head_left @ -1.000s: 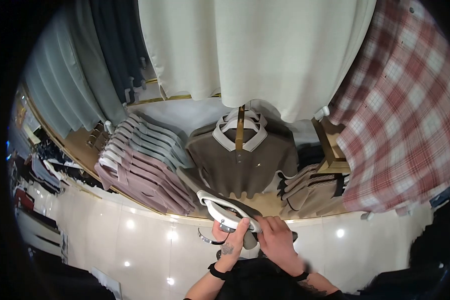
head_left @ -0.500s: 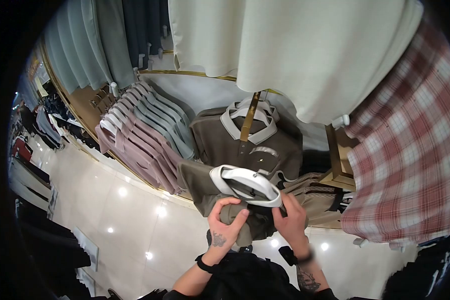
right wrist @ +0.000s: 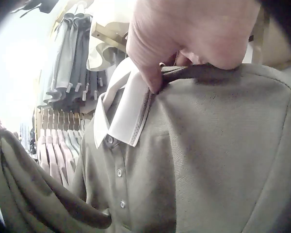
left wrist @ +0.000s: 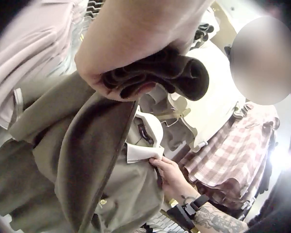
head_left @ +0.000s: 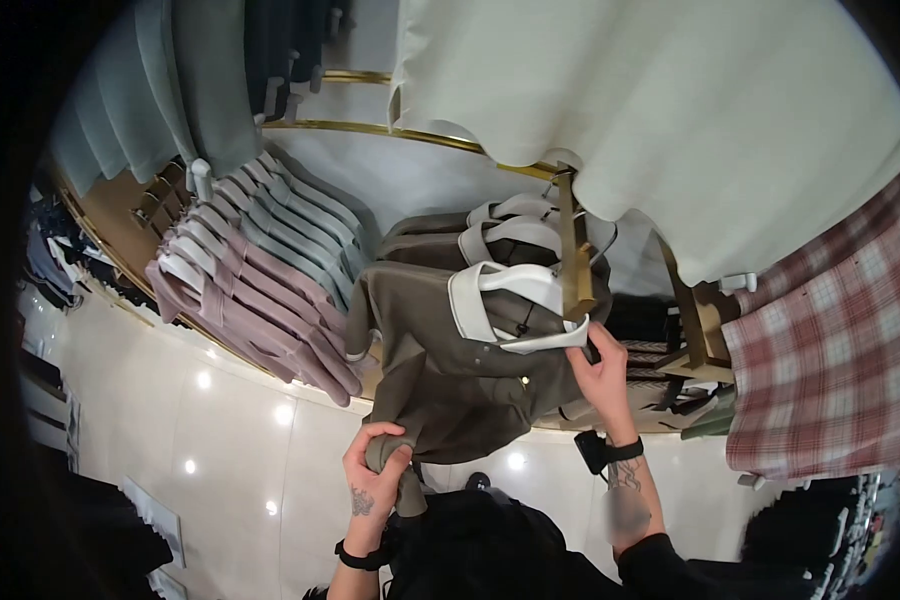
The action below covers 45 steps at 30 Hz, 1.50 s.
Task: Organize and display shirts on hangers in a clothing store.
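Observation:
A brown polo shirt [head_left: 440,370] with a white collar [head_left: 470,305] hangs spread between both hands, a white hanger [head_left: 530,285] inside its neck. My left hand [head_left: 375,475] grips a bunched fold of the shirt's lower cloth, close to my body. In the left wrist view that rolled fold [left wrist: 191,77] sticks out of the fist. With thumb and fingers, my right hand [head_left: 605,380] pinches the shoulder beside the collar; the right wrist view shows the thumb pressed right at the collar's edge. The hanger's top overlaps a gold display bar [head_left: 573,260] in the head view.
Behind the shirt hang more brown polos [head_left: 425,225] with white collars. Pink and grey-green shirts [head_left: 255,290] line the left rail. Cream garments [head_left: 650,110] hang overhead, and a red plaid garment [head_left: 820,370] is at the right, near a wooden bracket [head_left: 695,320].
The shirt has moved from near my body forward to the gold bar and is now spread out. My hands have parted, the right going forward and right, the left back and left.

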Motion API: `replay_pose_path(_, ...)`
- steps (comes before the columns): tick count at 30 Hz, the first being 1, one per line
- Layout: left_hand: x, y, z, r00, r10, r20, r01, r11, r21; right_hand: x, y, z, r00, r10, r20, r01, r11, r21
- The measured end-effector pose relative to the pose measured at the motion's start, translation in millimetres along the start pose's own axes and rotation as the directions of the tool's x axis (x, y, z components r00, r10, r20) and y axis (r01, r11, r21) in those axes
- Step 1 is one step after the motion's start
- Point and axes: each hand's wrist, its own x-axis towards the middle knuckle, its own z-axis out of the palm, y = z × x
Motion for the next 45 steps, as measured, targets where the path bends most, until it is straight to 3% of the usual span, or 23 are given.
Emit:
replay_pose_path(6,25,-15,-28,0.995,-0.065,0.080,0.062,0.997,0.041,6,12,23,0.997,0.079,-0.019,-0.080,0.995,-0.057)
replay_pose_path(7,29,-18,-30,0.991,-0.085,0.106,0.080,0.996,0.045,8,20,24,1.000,0.017,-0.011,-0.018,0.995,-0.100)
replay_pose_path(8,33,-20,-34,0.985,-0.110,0.131,0.104,0.993,0.053,4,25,25,0.986,0.164,-0.009,-0.164,0.985,-0.050)
replay_pose_path(12,43,-23,-39,0.964,-0.149,0.222,0.129,0.986,0.102,5,37,26,0.989,0.143,-0.035,-0.146,0.987,-0.071)
replay_pose_path(13,45,-26,-38,0.957,-0.156,0.245,0.137,0.986,0.093,7,41,22,0.981,0.190,0.033,-0.185,0.976,-0.118)
replay_pose_path(16,49,-27,-32,0.921,-0.166,0.353,0.116,0.981,0.158,13,42,26,0.994,-0.080,-0.078,0.054,0.955,-0.290)
replay_pose_path(20,53,-34,-16,0.819,-0.205,0.536,0.119,0.974,0.191,-8,10,32,0.929,-0.054,-0.366,-0.102,0.914,-0.394)
replay_pose_path(22,55,-35,-8,0.774,-0.222,0.593,0.129,0.972,0.196,-34,0,46,0.925,0.105,-0.366,-0.186,0.963,-0.193)
replay_pose_path(23,56,-40,-4,0.769,-0.204,0.606,0.106,0.975,0.194,-50,-5,55,0.944,0.196,-0.264,-0.225,0.971,-0.084)
replay_pose_path(24,56,-46,0,0.759,-0.190,0.623,0.084,0.977,0.195,-67,-15,58,0.929,0.368,-0.030,-0.368,0.914,-0.173)
replay_pose_path(25,57,-51,4,0.748,-0.201,0.633,0.096,0.976,0.196,-85,-24,62,0.824,0.535,0.187,-0.476,0.832,-0.284)
replay_pose_path(26,59,-56,7,0.737,-0.197,0.646,0.104,0.978,0.179,-105,-21,71,0.775,0.572,0.270,-0.459,0.802,-0.383)
replay_pose_path(27,60,-62,10,0.727,-0.196,0.658,0.116,0.980,0.164,-118,-24,75,0.566,0.719,0.403,-0.666,0.687,-0.289)
replay_pose_path(28,61,-67,14,0.718,-0.195,0.668,0.130,0.981,0.146,-129,-26,78,0.327,0.770,0.548,-0.832,0.510,-0.220)
replay_pose_path(30,60,-74,17,0.651,-0.284,0.704,0.281,0.952,0.124,-162,-24,97,0.205,0.722,0.661,-0.956,0.293,-0.024)
replay_pose_path(32,61,-84,22,0.558,-0.378,0.738,0.468,0.879,0.096,-171,-38,100,0.206,0.693,0.691,-0.978,0.115,0.175)
replay_pose_path(34,59,-86,25,0.480,-0.469,0.741,0.556,0.817,0.156,-176,-39,117,0.191,0.653,0.733,-0.784,-0.348,0.514)
replay_pose_path(35,56,-85,26,0.449,-0.507,0.736,0.586,0.789,0.186,-179,-35,111,0.193,0.633,0.750,-0.711,-0.436,0.552)
replay_pose_path(37,50,-90,25,0.421,-0.549,0.722,0.603,0.764,0.230,-186,-23,108,0.257,0.679,0.688,-0.722,-0.338,0.603)
replay_pose_path(39,45,-96,25,0.484,-0.502,0.717,0.488,0.835,0.255,-185,-24,104,0.270,0.768,0.581,-0.671,-0.283,0.686)
replay_pose_path(40,43,-98,25,0.516,-0.471,0.716,0.424,0.866,0.264,-184,-22,101,0.282,0.750,0.598,-0.661,-0.300,0.687)
replay_pose_path(43,40,-104,20,0.555,-0.481,0.679,0.406,0.869,0.284,-191,-11,85,0.325,0.722,0.611,-0.625,-0.321,0.711)
replay_pose_path(45,37,-112,15,0.626,-0.447,0.639,0.372,0.891,0.259,-201,-1,75,0.411,0.717,0.563,-0.618,-0.235,0.751)
